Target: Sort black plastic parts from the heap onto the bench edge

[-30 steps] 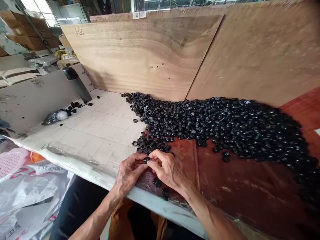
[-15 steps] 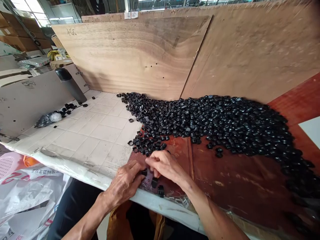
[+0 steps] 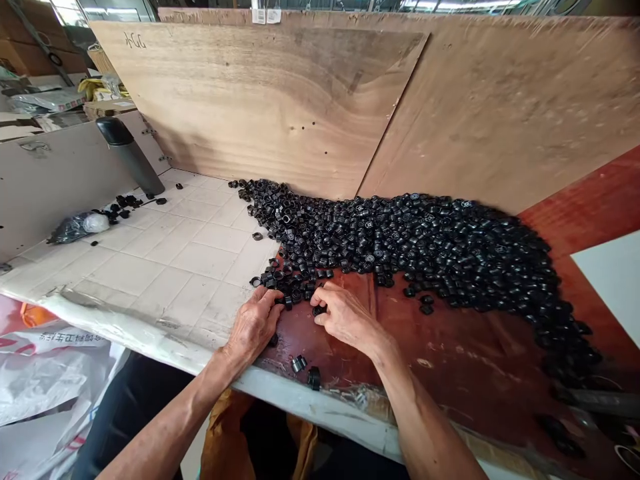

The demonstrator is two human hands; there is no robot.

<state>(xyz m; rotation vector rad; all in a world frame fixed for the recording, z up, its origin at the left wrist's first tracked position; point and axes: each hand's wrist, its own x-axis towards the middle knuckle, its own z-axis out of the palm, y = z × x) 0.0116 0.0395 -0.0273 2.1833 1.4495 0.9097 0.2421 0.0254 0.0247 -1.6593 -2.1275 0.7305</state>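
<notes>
A long heap of small black plastic caps (image 3: 375, 230), some of them open rings, lies along the wooden board. At its near left edge, my left hand (image 3: 254, 323) has its thumb and fingertips closed at one black cap (image 3: 286, 303). Another cap (image 3: 273, 340) shows partly under that hand. My right hand (image 3: 347, 319), just to the right, pinches a black cap (image 3: 319, 309) between thumb and fingers. Close to the table's front edge lie a few loose pieces, among them a ribbed cap (image 3: 313, 378) and a shinier one (image 3: 299, 363).
A tall wooden board (image 3: 260, 100) closes off the back. A dark grey bottle (image 3: 131, 157) stands at the left, near a plastic bag (image 3: 74, 228) and scattered black bits. An edge strip (image 3: 175, 350) runs along the front. White bags (image 3: 45, 380) are at lower left.
Both hands have moved forward, up to the heap's near edge. My right hand now has a cap in its fingers. The loose caps near the front edge have shifted slightly, and the view has tilted down.
</notes>
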